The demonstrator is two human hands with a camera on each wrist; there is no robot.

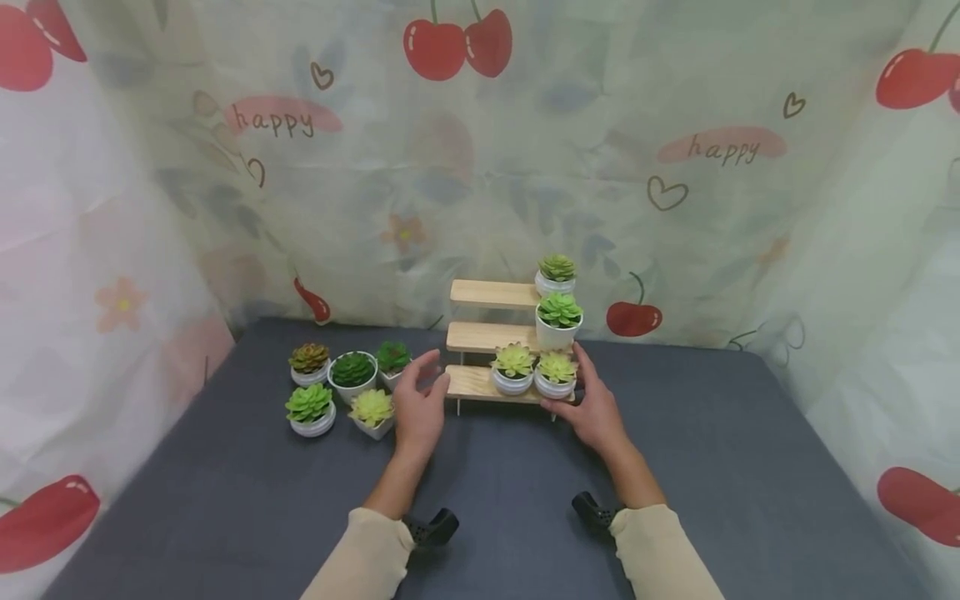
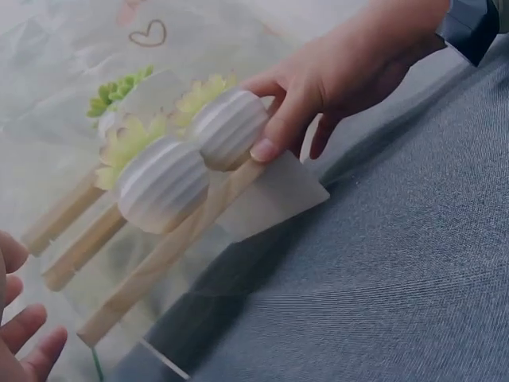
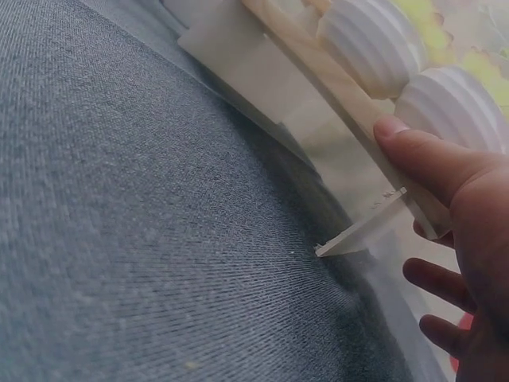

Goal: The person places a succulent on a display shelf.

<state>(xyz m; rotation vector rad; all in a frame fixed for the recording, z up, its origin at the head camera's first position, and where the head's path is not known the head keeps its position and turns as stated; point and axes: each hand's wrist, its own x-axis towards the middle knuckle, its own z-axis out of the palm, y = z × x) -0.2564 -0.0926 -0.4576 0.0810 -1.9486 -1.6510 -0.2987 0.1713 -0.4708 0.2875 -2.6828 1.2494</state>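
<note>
Both forearms stretch forward over the dark worktop (image 1: 510, 483), wrists apart, and the right hand (image 1: 596, 412) is right at the end of the lowest tier! It comes in from the front right, forefinger up along the far side of the yellow-green succulent (image 1: 556, 375), thumb low at the front against the plank edge. The right grip is curved round that white ribbed pot, and the right wrist view shows the other fingers apart below the plank. How firmly it squeezes, you can't tell.

And there's the pot's place: bottom tier of the wooden stand (image 1: 468, 382), far right, upright, just beside a matching succulent (image 1: 513, 369).

Over to the left hand (image 1: 420, 412): raised by the stand's left end, palm turned inward, fingers loosely bent, thumb well clear of them. That grip is released, nothing in it! Just beyond it on the left sits a cluster of five potted plants (image 1: 353, 371) on the worktop.

Up the right side of the stand, one green plant (image 1: 558, 321) on the middle tier, another (image 1: 557, 275) on top.
</note>
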